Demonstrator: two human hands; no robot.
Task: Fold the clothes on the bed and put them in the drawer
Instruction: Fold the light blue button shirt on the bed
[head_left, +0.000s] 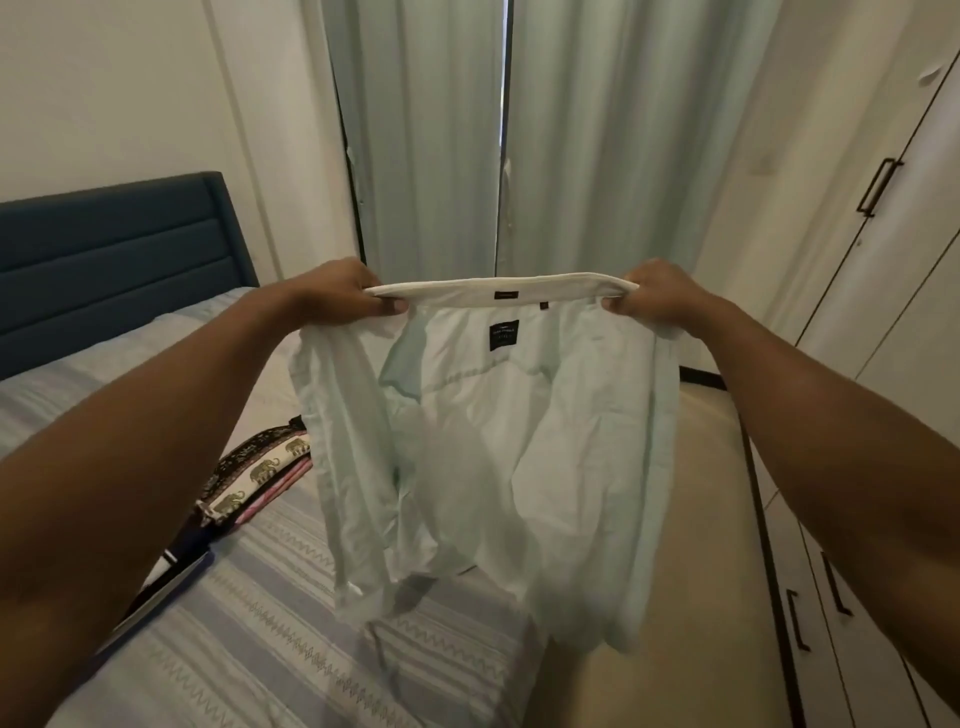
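Left hand (347, 292) and right hand (655, 294) each pinch an end of the collar, fingers curled, holding the pale shirt (483, 441) up over the bed's (260, 623) near edge. Elephant-print clothes (260, 467) lie left on the bed; wardrobe (883, 312) right, curtains (519, 130) beyond.

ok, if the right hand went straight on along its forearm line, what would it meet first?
Probably the pale curtain; nothing else shows in that line, though depth is unclear. The right hand grips the shirt collar, which would go along with it.
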